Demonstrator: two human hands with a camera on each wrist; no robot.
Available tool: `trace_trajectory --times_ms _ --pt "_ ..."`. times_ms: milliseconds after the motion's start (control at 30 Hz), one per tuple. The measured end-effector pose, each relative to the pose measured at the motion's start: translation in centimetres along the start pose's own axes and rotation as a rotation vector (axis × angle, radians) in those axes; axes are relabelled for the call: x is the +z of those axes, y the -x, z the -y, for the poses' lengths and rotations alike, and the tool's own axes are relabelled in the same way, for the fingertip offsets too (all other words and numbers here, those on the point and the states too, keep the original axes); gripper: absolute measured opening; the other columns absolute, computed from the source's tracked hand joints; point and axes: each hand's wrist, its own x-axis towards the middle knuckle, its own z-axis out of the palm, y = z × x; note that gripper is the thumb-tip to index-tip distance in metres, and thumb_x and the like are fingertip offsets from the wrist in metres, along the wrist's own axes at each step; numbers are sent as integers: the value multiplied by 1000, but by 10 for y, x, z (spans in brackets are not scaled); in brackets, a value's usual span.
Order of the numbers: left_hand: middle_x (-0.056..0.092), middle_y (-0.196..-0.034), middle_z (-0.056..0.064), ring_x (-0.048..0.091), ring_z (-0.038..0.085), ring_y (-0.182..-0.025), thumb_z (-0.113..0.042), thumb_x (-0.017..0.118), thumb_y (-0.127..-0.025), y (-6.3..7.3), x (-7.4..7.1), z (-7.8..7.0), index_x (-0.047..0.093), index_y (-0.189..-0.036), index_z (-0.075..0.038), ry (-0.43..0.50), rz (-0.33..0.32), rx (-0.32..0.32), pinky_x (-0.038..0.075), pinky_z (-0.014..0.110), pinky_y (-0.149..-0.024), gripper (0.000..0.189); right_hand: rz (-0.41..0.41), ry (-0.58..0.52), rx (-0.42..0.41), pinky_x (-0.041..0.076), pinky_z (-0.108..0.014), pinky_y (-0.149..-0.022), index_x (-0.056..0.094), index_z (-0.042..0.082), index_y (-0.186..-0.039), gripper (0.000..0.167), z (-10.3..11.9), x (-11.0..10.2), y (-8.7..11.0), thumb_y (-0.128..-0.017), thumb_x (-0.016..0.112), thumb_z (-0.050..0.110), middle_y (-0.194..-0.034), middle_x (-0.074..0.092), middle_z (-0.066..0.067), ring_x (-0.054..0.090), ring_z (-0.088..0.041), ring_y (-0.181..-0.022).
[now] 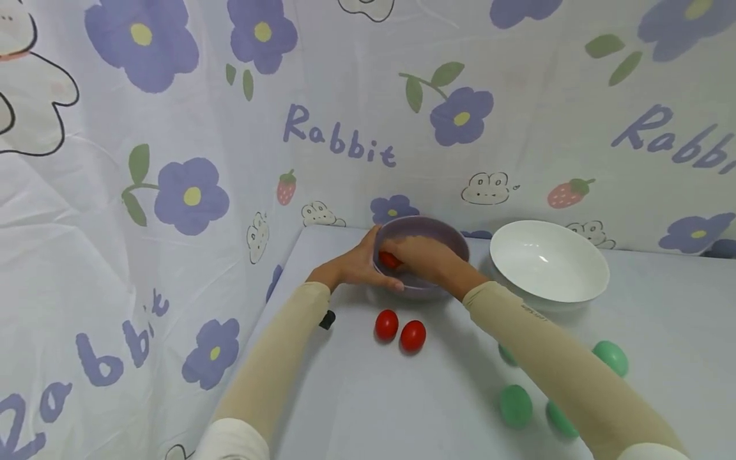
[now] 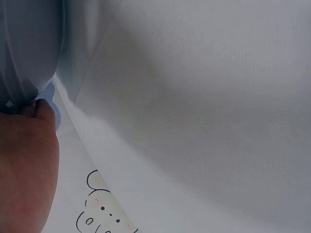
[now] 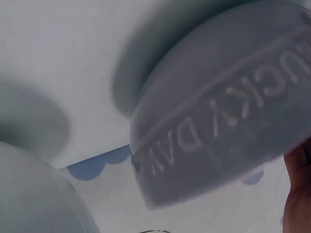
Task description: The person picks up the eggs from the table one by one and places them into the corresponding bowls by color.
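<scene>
The purple bowl (image 1: 422, 291) stands near the back edge of the table. My left hand (image 1: 358, 263) grips its left side, the thumb along the front wall and the fingers by the rim. Inside the bowl, my right hand (image 1: 422, 255) reaches down with its fingers at a red egg (image 1: 391, 259); its fingertips are partly hidden. Two more red eggs, one on the left (image 1: 386, 325) and one on the right (image 1: 413, 336), lie in front of the bowl. In the right wrist view, raised letters reading LUCKY DAY show on the purple bowl (image 3: 218, 116).
A white bowl (image 1: 549, 262) stands right of the purple one. Several green eggs (image 1: 515, 406) lie at the front right, some partly behind the right sleeve (image 1: 535, 345). A small black object (image 1: 327, 319) is by the left sleeve. A patterned cloth (image 1: 345, 76) hangs behind and left.
</scene>
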Motion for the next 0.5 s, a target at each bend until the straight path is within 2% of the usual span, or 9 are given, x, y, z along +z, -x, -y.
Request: trace_trajectory --times_ms 33,167,300,433,500 --pt "21 -169 -3 26 20 -156 -49 97 -71 0 1 1 4 -168 -24 4 3 -3 28 51 -127 137 4 65 -22 59 -43 -101 62 17 -137 39 1 2 -1 -100 75 15 -118 73 -3 71 -23 -109" --pt "27 -167 3 31 23 -153 -48 98 -71 -1 2 2 7 -167 -21 25 5 22 29 53 -127 135 41 147 -36 63 -41 -92 60 17 -132 35 4 10 -2 -101 74 19 -106 72 -1 71 -20 -95" --pt "29 -166 6 32 25 -152 -50 96 -72 -1 1 -1 6 -167 -20 12 5 28 32 54 -125 134 65 98 3 65 -45 -84 60 20 -133 38 4 15 -2 -99 77 23 -101 72 0 70 -20 -89" --pt "24 -168 -1 29 19 -154 -61 93 -71 2 -1 -1 0 -168 -22 -42 3 -37 30 52 -126 140 57 64 8 65 -48 -83 60 19 -134 41 4 17 -3 -98 79 24 -104 73 -2 71 -21 -92" --pt "23 -167 -3 27 17 -154 -65 92 -70 3 -2 1 -2 -168 -23 -65 -3 -61 29 51 -127 142 56 87 2 65 -47 -83 59 18 -136 44 4 18 -5 -97 80 23 -104 74 -3 72 -21 -92"
